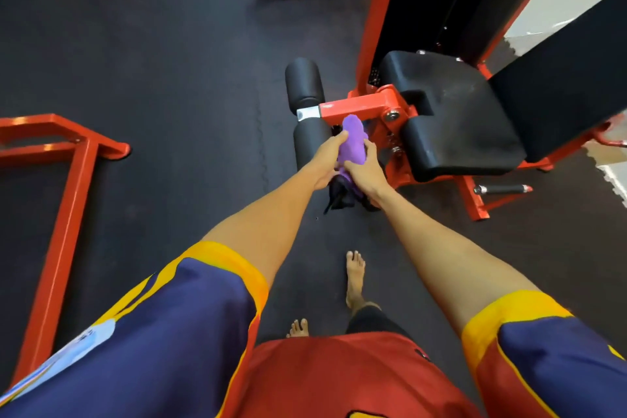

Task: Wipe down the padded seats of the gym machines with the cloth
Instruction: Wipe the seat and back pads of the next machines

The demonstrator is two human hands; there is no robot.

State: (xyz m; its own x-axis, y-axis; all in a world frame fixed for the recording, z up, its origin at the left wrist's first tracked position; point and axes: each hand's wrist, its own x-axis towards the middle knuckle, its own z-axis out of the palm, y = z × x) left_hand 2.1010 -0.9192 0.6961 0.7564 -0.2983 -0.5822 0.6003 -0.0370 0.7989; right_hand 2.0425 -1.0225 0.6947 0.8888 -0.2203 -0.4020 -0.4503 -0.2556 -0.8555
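Cloth (353, 142) is sitting bunched between both your hands, purple, its long axis pointing straight ahead, far end poking out past your fingertips. Your left hand (327, 163) is gripping its left side with the fingers running along it; your right hand (366, 176) is curling over its right side, knuckles up. Both arms are reaching out nearly straight and converging in front of you at about waist level. Something dark (342, 200) is hanging just under the hands; can't tell what it is or which hand is carrying it. Cloth isn't touching any pad yet. Padded seat (458, 119) is lying to the right of your hands and slightly ahead, black, with a notch on the edge facing you around the red pivot arm (356, 108). The backrest (559, 78) is rising beyond it, further right. Your right hand is the nearer one to the seat, so I'm judging the next move as a rightward sweep led by that hand, the left letting go. Roller pads (303, 85) are standing just ahead and left of the hands, nearer than the seat but not the target. Wiping here isn't started yet.
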